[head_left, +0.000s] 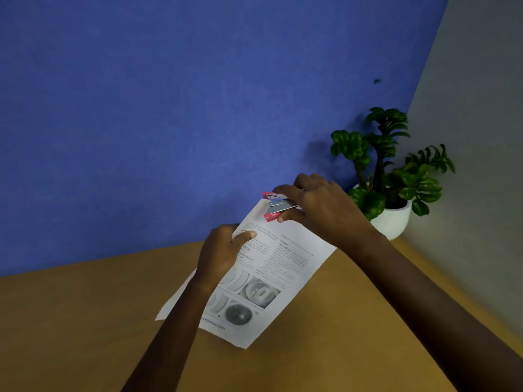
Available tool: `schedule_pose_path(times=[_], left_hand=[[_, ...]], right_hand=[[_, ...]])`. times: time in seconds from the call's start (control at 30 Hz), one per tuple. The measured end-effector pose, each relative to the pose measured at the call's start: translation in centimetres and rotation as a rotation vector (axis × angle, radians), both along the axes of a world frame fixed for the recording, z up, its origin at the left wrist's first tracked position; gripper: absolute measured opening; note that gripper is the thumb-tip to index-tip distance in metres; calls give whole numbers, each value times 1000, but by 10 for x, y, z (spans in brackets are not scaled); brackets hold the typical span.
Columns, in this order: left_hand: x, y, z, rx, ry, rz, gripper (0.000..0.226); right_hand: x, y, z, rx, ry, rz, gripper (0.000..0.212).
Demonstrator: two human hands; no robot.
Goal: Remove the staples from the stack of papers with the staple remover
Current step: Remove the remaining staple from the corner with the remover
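Note:
A printed stack of papers (pixel 271 278) with text and grey eye pictures is held tilted above the wooden table. My left hand (pixel 223 253) grips its left edge, thumb lying on the page. My right hand (pixel 319 205) is closed around a pink and metal staple remover (pixel 273 206), whose jaws sit at the top corner of the papers. No staple can be made out; the tool and fingers cover that corner.
A brown wooden table (pixel 85 321) runs below the papers. A potted green plant in a white pot (pixel 393 219) stands at the back right corner, close to my right wrist. A blue wall (pixel 169 108) is behind, a grey wall (pixel 481 137) to the right.

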State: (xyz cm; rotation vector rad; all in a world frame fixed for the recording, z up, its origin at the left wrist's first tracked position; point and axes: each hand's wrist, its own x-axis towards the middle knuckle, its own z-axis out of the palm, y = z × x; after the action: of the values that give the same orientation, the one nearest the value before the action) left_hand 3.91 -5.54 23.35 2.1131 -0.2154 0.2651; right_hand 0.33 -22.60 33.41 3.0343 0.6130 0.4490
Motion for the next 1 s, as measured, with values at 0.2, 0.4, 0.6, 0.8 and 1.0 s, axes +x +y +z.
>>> schedule_pose_path(times=[0.2, 0.4, 0.6, 0.8, 1.0], left_hand=[[-1, 0, 0, 145, -36, -3, 31], [-5, 0, 2, 163, -50, -9, 33], [-9, -2, 7, 188, -39, -16, 36], [-10, -1, 9, 213, -58, -8, 35], [-12, -2, 10, 209, -73, -11, 35]], right_hand=[[-7, 6, 4, -85, 15, 20, 52], [-9, 7, 5, -119, -59, 35, 45], [-8, 7, 5, -200, -108, 51, 42], [-5, 8, 4, -261, -122, 52, 43], [-4, 7, 3, -259, -151, 81, 40]])
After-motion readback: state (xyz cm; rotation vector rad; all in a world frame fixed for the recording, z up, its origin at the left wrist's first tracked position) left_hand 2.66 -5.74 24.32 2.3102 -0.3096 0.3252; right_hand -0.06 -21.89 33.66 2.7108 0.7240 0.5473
